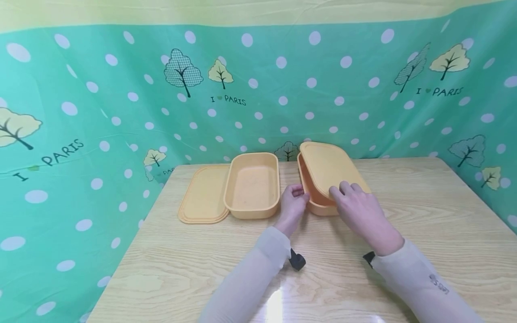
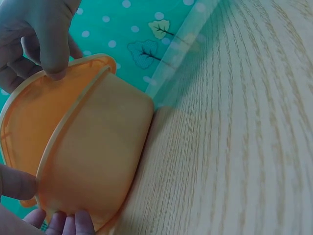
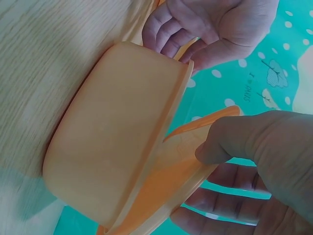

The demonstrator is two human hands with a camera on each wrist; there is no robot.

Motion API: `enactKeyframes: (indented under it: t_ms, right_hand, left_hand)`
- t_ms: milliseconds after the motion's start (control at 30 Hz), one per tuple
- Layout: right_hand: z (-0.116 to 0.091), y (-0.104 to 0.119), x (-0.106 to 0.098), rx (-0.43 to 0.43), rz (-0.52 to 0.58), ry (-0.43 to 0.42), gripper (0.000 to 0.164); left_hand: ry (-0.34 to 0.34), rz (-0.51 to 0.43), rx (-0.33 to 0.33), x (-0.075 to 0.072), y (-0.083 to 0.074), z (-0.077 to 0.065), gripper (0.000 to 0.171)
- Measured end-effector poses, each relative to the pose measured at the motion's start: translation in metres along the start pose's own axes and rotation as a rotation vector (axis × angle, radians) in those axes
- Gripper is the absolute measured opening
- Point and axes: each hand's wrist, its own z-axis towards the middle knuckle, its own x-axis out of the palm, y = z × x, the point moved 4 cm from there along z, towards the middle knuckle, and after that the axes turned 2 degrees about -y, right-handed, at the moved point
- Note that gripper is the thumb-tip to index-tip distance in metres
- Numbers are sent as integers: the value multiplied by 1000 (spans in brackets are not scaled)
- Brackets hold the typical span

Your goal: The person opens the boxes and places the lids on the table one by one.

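At the right of the head view stands a light orange plastic food container [image 1: 321,209]. Its matching lid [image 1: 333,166] sits slanted over it, raised at the near left so a wedge-shaped gap shows the inside. My right hand [image 1: 359,213] pinches the lid's near edge, with the thumb under it and the fingers on top in the right wrist view. With my left hand [image 1: 292,208] I hold the container at its near left corner. The thumb is at the rim and the fingers lie against the outer wall [image 2: 102,142].
Left of my left hand is a second container [image 1: 253,215] of the same kind, uncovered. A second lid [image 1: 203,197] lies flat beside it, partly hidden by it. Both stand on a wood-grain table [image 1: 169,278], with a green dotted cloth [image 1: 258,89] hanging behind.
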Motion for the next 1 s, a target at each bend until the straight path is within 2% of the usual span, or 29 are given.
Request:
enactKeyframes:
  t_ms: [333,567,1000]
  right_hand:
    - [0,-3,-3,26,14,6,26]
    - [0,-5,-6,32,15,-48,24]
    - [1,-10,-10,78,63,-99,29]
  left_hand:
    - [-8,12,2,0,0,0,37]
    - [4,-4,-13,0,-1,0,38]
    - [5,-9,1,0,-1,1,40]
